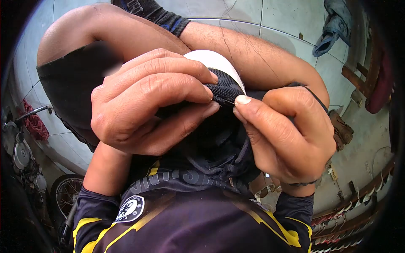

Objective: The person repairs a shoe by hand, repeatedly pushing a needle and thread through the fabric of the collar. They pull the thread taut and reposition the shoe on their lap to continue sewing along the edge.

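Between my hands is a black knit shoe (226, 85) with a smooth white sole (213, 60) curving along its far side. My left hand (152, 99) is closed around it, thumb and fingers pinching the knit edge. A thin needle (228, 102) runs from that edge to my right hand (291, 126), whose thumb and index fingertip are pressed together on it. The underside of the shoe is hidden behind my left hand and the dark clothing. Fine dark threads (223, 36) show beyond the shoe, across the leg and floor.
My crossed legs (253, 52) surround the work on a tiled floor (287, 19). Blue cloth (334, 29) lies at the upper right, near a wooden frame (358, 80). Racks with rows of pale pieces (358, 202) stand lower right. A motorcycle wheel (67, 196) is at lower left.
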`<action>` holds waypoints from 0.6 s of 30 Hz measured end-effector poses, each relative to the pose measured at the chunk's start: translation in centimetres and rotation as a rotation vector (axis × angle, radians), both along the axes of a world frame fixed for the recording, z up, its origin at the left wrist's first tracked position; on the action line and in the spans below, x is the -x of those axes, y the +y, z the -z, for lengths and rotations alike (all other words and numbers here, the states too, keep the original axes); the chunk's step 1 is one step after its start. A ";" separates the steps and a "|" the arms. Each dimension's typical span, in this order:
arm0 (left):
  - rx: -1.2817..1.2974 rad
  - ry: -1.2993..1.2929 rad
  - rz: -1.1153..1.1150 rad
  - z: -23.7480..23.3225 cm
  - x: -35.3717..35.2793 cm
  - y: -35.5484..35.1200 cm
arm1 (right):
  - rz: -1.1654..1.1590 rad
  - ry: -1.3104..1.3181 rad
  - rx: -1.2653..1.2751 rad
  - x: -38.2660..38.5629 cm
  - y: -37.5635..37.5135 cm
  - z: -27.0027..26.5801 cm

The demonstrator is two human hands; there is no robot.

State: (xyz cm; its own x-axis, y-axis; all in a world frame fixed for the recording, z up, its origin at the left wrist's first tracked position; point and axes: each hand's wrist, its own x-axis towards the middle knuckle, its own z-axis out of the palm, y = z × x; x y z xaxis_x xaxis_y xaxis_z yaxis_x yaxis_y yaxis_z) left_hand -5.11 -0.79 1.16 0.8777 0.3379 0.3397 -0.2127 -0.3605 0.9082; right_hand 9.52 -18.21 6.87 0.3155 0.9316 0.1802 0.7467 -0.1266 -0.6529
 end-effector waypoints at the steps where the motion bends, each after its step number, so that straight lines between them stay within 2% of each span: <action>1: 0.001 0.000 -0.001 0.0 0.0 0.0 | 0.025 0.002 -0.007 0.2 -0.2 0.0; 6: 0.026 0.001 -0.003 0.0 0.1 0.1 | 0.117 0.014 -0.035 1.3 -0.1 -0.1; 9: 0.029 0.003 -0.007 0.0 0.1 0.0 | 0.162 0.123 -0.145 1.5 0.8 -0.1; 13: 0.027 0.002 -0.008 0.0 0.1 0.0 | 0.062 0.145 -0.058 0.2 0.3 -0.1; 18: 0.032 0.002 0.000 0.0 0.1 0.1 | 0.044 0.150 -0.024 0.1 0.2 0.0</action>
